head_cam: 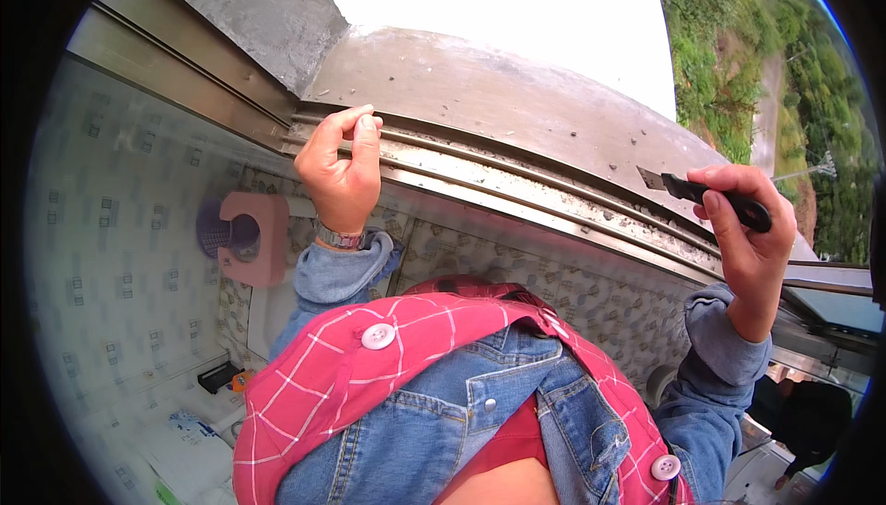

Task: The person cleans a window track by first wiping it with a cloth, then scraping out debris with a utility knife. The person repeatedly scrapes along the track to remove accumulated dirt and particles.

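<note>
My right hand [751,242] grips a black-handled knife [720,202] with a short, wide metal blade. The blade points left, above the outer ledge near the right end of the window track. My left hand [346,162] is at the track's left end, thumb and fingertips drawn together; nothing shows between them. Grit and small crumbs lie along the metal sliding-window track [498,183], thickest towards the right. Outside it, the concrete ledge [443,76] carries scattered bits of debris.
Left of me is a patterned tiled wall [118,228]. A pink U-shaped seat [273,238] and a small black tray [219,377] are below. A metal window frame [194,48] rises at upper left. Trees [720,55] grow outside. A dark-clothed person [806,422] appears at lower right.
</note>
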{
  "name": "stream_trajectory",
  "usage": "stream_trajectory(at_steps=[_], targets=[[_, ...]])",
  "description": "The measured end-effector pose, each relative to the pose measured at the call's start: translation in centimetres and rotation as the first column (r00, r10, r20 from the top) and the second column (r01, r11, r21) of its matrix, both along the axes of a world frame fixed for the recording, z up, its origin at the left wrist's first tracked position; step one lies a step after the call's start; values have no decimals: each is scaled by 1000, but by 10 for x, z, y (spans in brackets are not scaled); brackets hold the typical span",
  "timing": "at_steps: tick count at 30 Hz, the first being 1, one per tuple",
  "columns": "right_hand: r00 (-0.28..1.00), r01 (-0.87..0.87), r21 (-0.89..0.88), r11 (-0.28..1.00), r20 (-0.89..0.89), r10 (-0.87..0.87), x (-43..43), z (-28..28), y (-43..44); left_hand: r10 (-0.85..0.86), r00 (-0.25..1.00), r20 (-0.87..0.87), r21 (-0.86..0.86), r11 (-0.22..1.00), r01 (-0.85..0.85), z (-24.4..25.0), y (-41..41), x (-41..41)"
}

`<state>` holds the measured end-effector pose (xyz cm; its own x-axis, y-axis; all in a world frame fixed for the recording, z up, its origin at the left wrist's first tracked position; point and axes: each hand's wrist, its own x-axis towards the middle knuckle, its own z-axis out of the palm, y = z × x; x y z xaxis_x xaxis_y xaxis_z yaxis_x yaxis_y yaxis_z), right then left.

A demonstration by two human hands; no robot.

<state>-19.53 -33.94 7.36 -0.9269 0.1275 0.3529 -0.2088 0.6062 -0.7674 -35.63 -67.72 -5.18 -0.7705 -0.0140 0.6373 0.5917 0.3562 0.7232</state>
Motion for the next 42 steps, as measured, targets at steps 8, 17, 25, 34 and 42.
stream_trajectory(at_steps=[8,17,25,34,42], targets=[[918,-383,76,921,-77,388,-110,-24,-114,-4,997,-72,78,997,10,-2,-16,-25],[894,-448,319,835,138,426,-120,-21,-134,-100,989,-113,85,990,110,-8,-25,-33],[943,-238,388,890,313,115,-62,7,-74,-166,957,-237,-41,986,161,-6,-25,-39],[926,-269,240,933,330,183,-93,-7,-80,-180,965,-188,-117,980,160,-8,-36,-37],[928,-76,157,985,373,12,-46,2,-35,-252,933,-256,-201,958,204,-8,-31,-37]])
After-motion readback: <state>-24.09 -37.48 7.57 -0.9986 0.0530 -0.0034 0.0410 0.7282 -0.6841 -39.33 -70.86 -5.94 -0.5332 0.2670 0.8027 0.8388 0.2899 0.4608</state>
